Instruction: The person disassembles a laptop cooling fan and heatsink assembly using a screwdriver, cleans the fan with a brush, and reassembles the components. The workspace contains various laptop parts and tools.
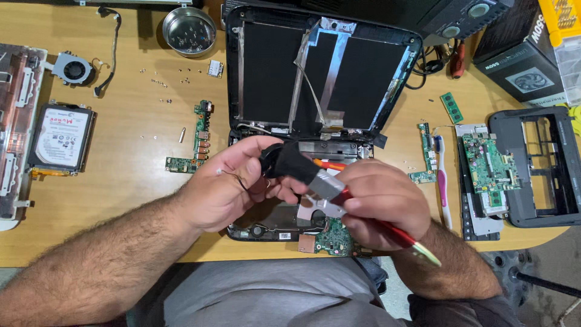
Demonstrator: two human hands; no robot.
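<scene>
A small black part (289, 162) with a metal end is held up over the near edge of the table, above the opened laptop base (284, 224). It is gripped by the left hand (227, 181), whose fingers are curled closed around its black body; a thin wire is seen trailing from it by that hand. A red-handled brush (369, 218) is clamped in the right hand (378, 203), with its metal ferrule laid against the part; the bristle end appears to be hidden against the black body, though this cannot be told for certain.

Just beyond the hands, the stripped laptop lid (321, 72) lies flat with foil strips and a ribbon cable exposed. To the left are found a narrow green circuit board (196, 139), a hard drive (62, 138), a small cooling fan (72, 69) and, further off, a round metal bowl (189, 30); loose screws are scattered between them. To the right lie a white and pink toothbrush (442, 181), a green motherboard (487, 166) on a tray, and a black plastic frame (538, 163).
</scene>
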